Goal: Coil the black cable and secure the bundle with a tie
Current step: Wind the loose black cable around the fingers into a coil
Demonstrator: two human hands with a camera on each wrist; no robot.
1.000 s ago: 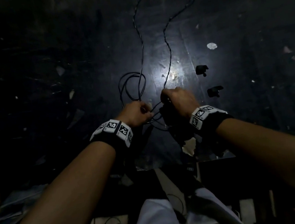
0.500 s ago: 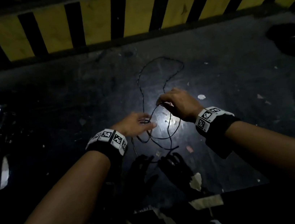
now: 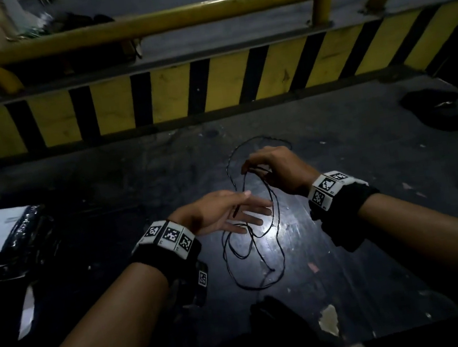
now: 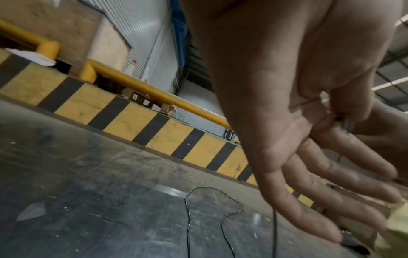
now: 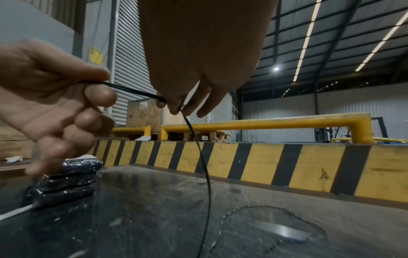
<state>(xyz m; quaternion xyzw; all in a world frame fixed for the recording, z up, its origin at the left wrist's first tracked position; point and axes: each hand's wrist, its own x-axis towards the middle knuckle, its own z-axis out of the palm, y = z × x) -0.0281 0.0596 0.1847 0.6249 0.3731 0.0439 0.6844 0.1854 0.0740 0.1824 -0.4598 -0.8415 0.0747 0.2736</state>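
Observation:
A thin black cable (image 3: 258,137) lies in loose loops on the dark floor in front of me. My right hand (image 3: 247,169) is raised over the far loop and pinches a strand between thumb and fingertips. A short stretch of cable (image 5: 204,162) runs from that pinch across to my left hand (image 3: 243,203). My left hand (image 4: 344,120) holds the cable under the thumb against the index finger, with the other fingers straight. More cable (image 4: 188,227) trails on the floor below. No tie can be made out.
A yellow-and-black striped curb (image 3: 172,93) with a yellow rail (image 3: 171,19) behind it bounds the floor ahead. A black plastic-wrapped package (image 3: 9,233) lies at the left. A dark cloth heap (image 3: 436,109) lies far right. Dark objects (image 3: 274,314) lie just before me.
Both hands rose off the floor and moved apart. The left hand's fingers straightened from a fist. The right hand moved forward, drawing cable between the hands. My head tilted up, showing the curb.

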